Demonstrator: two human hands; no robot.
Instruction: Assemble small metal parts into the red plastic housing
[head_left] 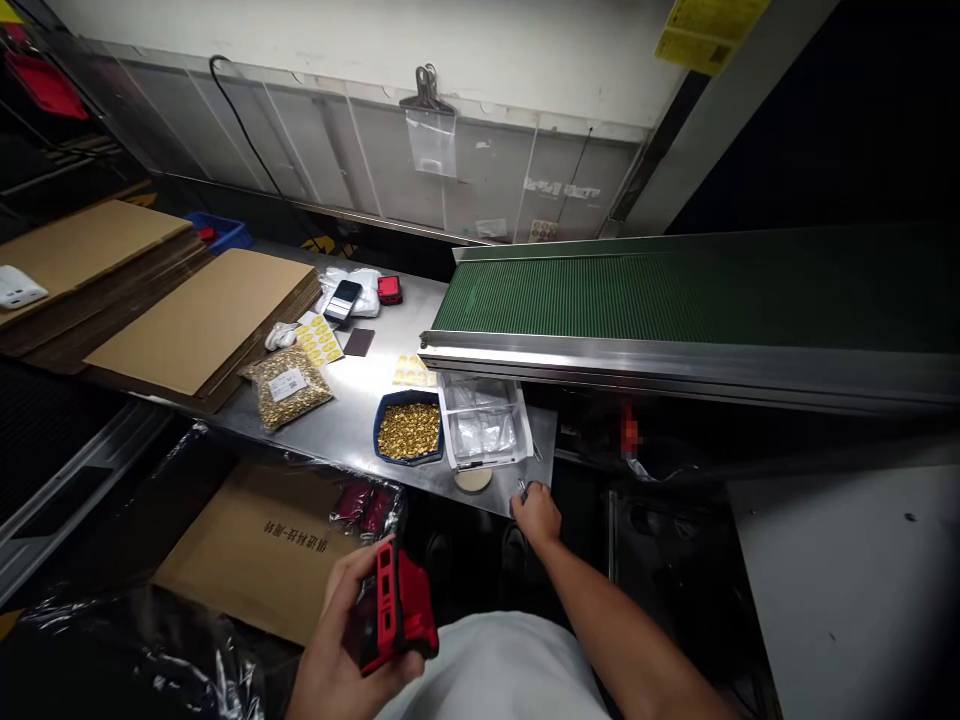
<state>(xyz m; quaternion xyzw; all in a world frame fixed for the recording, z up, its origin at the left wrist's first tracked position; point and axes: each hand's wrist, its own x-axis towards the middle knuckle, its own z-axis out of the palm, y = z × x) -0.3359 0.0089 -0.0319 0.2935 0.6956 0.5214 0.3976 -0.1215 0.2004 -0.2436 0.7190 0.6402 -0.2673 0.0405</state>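
My left hand (pixel 334 640) is wrapped round a red and black plastic housing (pixel 409 605) with slots along its side, held low in front of me. At the table's front right corner, my right hand (pixel 538 515) is closed, with a small metallic tip showing by its fingers; what it holds cannot be made out. Close to that hand are a white tray (pixel 450 440) with clear plastic bags (pixel 486 425) and a round tan disc (pixel 473 480). Left of the tray, a blue bin (pixel 376 432) contains many small brass-coloured pieces (pixel 409 430).
A green conveyor belt (pixel 570 295) runs off to the right. On the metal table (pixel 349 395) lie a bag of brass pieces (pixel 289 385), yellow stickers (pixel 319 340), a phone (pixel 343 300) and another red housing (pixel 389 290). Cardboard sheets (pixel 210 310) are stacked left; a carton (pixel 255 540) sits below.
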